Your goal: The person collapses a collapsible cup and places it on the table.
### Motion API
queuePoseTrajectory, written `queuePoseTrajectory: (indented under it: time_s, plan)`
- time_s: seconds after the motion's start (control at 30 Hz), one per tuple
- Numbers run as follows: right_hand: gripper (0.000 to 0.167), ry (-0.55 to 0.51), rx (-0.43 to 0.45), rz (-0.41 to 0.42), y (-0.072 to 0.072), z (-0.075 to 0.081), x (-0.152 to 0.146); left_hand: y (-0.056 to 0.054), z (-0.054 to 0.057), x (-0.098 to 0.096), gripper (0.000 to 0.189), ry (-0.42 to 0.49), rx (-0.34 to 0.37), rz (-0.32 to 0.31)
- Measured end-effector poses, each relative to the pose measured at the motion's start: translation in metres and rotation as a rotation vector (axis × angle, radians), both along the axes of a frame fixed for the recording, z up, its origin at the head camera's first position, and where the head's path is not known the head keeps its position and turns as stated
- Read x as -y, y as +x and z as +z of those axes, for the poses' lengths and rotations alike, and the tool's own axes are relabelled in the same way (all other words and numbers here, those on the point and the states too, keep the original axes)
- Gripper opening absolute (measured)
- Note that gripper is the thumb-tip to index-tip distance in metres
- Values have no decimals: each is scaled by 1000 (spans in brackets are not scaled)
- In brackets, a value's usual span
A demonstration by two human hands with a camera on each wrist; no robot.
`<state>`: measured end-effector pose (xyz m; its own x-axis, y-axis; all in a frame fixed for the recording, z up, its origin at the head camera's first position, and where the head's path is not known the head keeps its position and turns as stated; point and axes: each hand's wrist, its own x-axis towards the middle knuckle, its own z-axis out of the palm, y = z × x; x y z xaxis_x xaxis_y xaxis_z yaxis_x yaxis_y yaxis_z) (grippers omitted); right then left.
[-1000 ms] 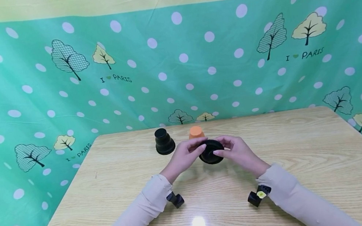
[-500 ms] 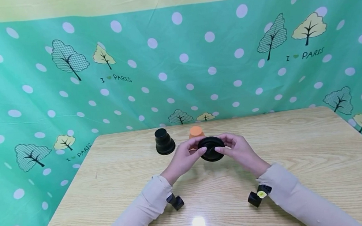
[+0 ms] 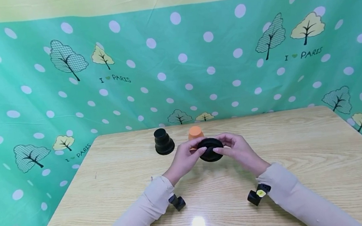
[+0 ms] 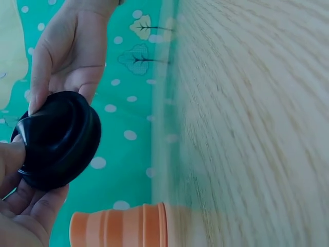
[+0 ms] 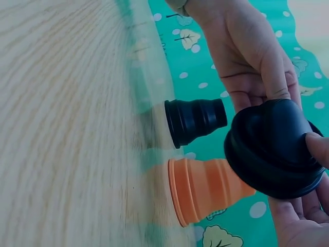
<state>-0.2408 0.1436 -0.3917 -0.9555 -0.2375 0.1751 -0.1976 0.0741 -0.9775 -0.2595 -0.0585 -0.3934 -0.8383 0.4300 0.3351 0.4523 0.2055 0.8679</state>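
Note:
A black collapsible cup point(image 3: 211, 157), partly folded, is held off the table between both hands. My left hand point(image 3: 185, 158) grips its left edge, thumb on the near face and fingers behind. On the opposite edge my right hand point(image 3: 239, 151) pinches it the same way. In both wrist views the folded cup point(image 4: 67, 154) has a dented, uneven middle inside a round rim. Behind the hands an orange collapsible cup point(image 3: 195, 132) stands upside down, its lower part hidden in the head view. Left of it stands another black collapsible cup point(image 3: 163, 142), extended and also upside down.
The pale wooden table point(image 3: 304, 151) runs to a green dotted curtain point(image 3: 195, 63) along its back edge. Small black cameras point(image 3: 178, 202) are strapped at both wrists. A bright light reflection lies on the table near the front.
Both hands have raised the held cup slightly and shifted on its rim, and its face has changed tilt a little. The standing orange and black cups have stayed in place.

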Motion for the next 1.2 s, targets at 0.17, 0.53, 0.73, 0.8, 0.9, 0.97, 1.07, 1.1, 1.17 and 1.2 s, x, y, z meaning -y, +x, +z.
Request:
queuePoseTrajectory:
  time_s: [0.17, 0.53, 0.73, 0.8, 0.9, 0.97, 1.07, 1.1, 1.17, 1.2]
  plan:
    - [37, 47, -41, 32, -1, -1, 1, 0, -1, 0, 31, -15, -11, -29]
    - [35, 110, -7, 46, 0, -3, 4, 0, -1, 0, 34, -102, -10, -17]
    - [33, 51, 3, 36, 0, -4, 3, -1, 1, 0, 34, -88, -7, -21]
    - [33, 28, 16, 20, 0, -3, 3, 0, 2, 0, 34, -68, 12, -18]
    - [35, -24, 42, -4, 1, -2, 2, 1, 4, 1, 36, -47, 42, -2]
    - [37, -66, 62, -21, 1, 0, 1, 3, 6, 1, 37, -36, 61, 13]
    - [38, -119, 77, -45, 1, 2, 0, 5, 8, 1, 38, -23, 86, 32]
    - [38, -132, 77, -50, 1, 2, 0, 6, 9, 0, 39, -15, 95, 36]
    - [37, -155, 73, -57, 1, 3, 0, 6, 9, -1, 39, 4, 108, 38]
    - [37, -163, 74, -59, 1, 3, 0, 6, 9, -1, 39, 13, 112, 37]
